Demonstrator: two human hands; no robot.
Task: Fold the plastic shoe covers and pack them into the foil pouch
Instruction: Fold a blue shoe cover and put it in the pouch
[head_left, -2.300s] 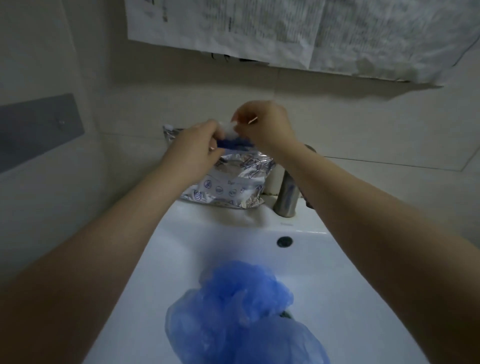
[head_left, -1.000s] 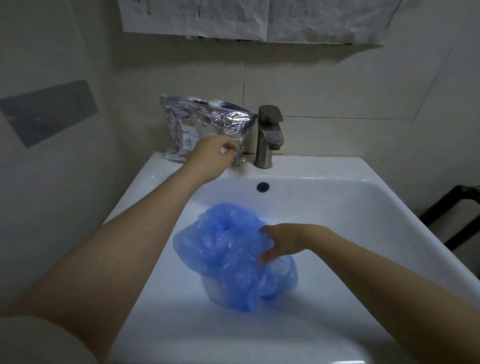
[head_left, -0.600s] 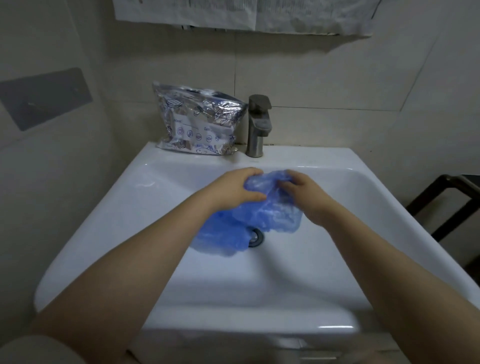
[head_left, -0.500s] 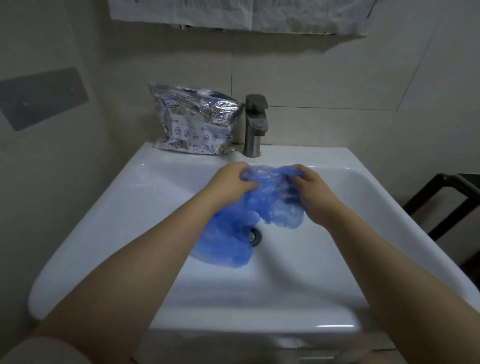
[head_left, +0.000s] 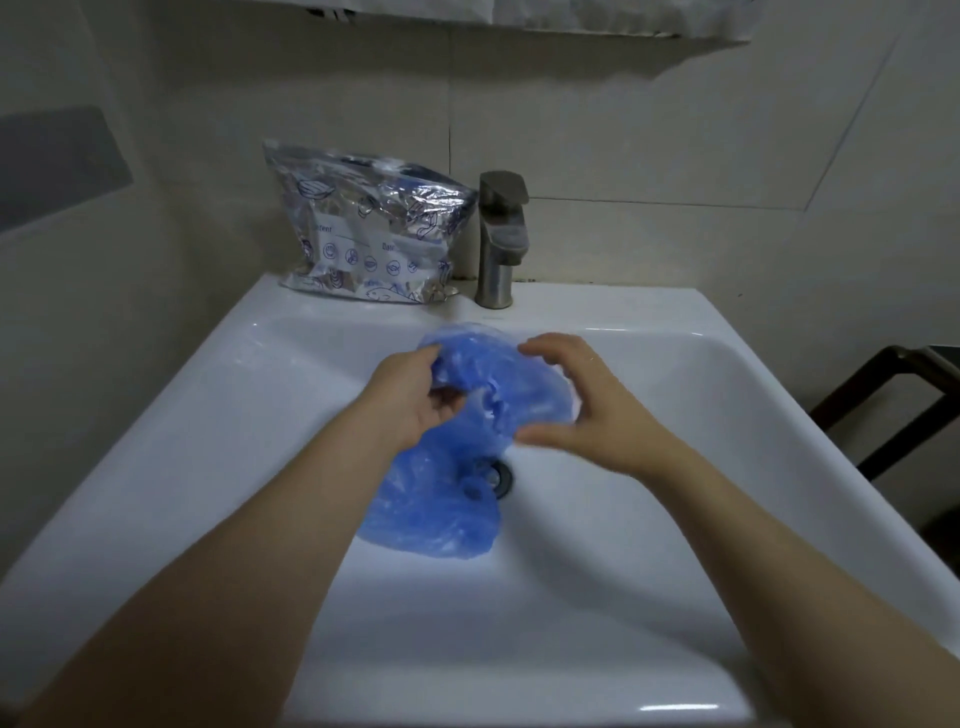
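Over the white sink basin I hold a crumpled blue plastic shoe cover (head_left: 498, 382) between both hands. My left hand (head_left: 410, 400) grips its left side with curled fingers. My right hand (head_left: 576, 410) curves round its right side, thumb under and fingers over the top. A second blue shoe cover (head_left: 431, 512) hangs down and lies in the basin over the drain. The silver foil pouch (head_left: 371, 228) with blue print stands on the sink's back ledge against the wall, left of the tap.
A steel tap (head_left: 501, 239) stands at the back centre of the sink (head_left: 208, 395). The drain (head_left: 496, 475) shows beside the lower cover. A dark metal frame (head_left: 893, 395) stands at the right. Papers hang on the tiled wall above.
Both hands left the pouch and moved down to the basin, lifted the blue covers, and now hold one slightly higher while my right hand's fingers spread round it.
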